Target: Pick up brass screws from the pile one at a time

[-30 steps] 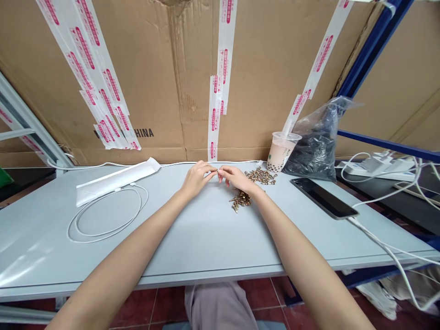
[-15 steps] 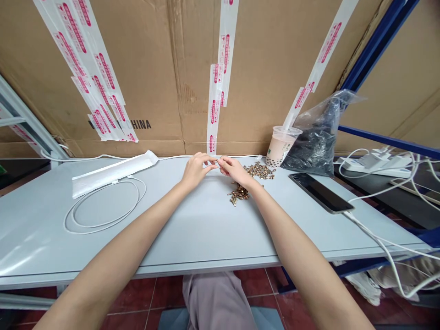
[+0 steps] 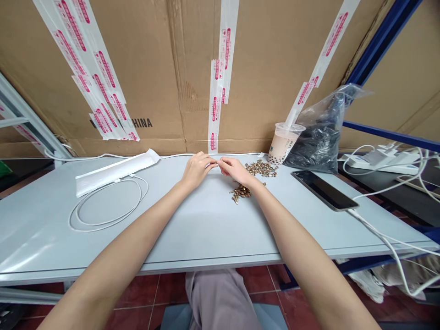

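Two bare hands, the left hand and the right hand, close together near the back edge of one pale grey table, the fingertips of both meeting in a tight pinch; anything between them too small to make out, so no telling whether clenched on something or simply closed. Two loose heaps of brass-coloured screws on the tabletop: the upper heap at about 2 o'clock from the right hand, just past its knuckles, and the lower heap at about 5 o'clock, just beside the right wrist; dozens in each, too tangled for an exact count. Farther out at 2 o'clock, one plastic cup of milk tea with one straw, just beside one clear bag of dark pieces. At 3 o'clock, one black tablet with one white cable running off the table edge. At 9 o'clock, one white paper sleeve and one coiled white cable, touching. Beyond the table at 3 o'clock, one white power strip. At 12 o'clock, one cardboard wall with three groups of pink-printed white tape.
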`<state>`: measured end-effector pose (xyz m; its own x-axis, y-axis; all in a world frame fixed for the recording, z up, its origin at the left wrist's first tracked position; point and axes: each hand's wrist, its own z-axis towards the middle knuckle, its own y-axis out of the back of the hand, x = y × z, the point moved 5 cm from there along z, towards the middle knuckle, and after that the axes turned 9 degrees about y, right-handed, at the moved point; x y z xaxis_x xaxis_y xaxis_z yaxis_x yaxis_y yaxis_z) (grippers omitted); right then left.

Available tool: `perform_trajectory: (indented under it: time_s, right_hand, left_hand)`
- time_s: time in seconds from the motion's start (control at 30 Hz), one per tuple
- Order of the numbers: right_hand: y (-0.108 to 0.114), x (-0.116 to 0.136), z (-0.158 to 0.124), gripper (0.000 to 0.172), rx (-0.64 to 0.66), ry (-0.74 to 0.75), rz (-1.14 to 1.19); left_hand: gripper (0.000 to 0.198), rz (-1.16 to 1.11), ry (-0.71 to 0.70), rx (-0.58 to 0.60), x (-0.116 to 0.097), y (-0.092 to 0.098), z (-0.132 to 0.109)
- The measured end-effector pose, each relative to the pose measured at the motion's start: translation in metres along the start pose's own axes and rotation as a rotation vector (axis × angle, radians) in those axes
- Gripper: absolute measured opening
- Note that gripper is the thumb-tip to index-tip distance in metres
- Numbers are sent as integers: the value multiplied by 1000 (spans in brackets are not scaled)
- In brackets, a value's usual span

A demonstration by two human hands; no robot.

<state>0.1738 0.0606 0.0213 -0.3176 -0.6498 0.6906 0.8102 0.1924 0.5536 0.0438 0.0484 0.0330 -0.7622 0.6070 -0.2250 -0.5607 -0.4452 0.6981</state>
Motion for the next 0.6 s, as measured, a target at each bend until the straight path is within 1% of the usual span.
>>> perform_trajectory:
  time_s: [0.17,0.33,0.47,0.6]
  right_hand:
    - [1,1,0,42,-3,4,32]
    - [2,-2,1,42,12,-9,61]
    - [6,1,1,37,4,2,46]
    - [7,1,-1,30,19,-12,-47]
  left_hand:
    - [24,-6,-17,-9,-2,-2,-1]
    - [22,-51,-27,11,-3,-1,0]
    - [20,-67,-8,41,-3,0,2]
    - [18,-70,-16,92,-3,-3,1]
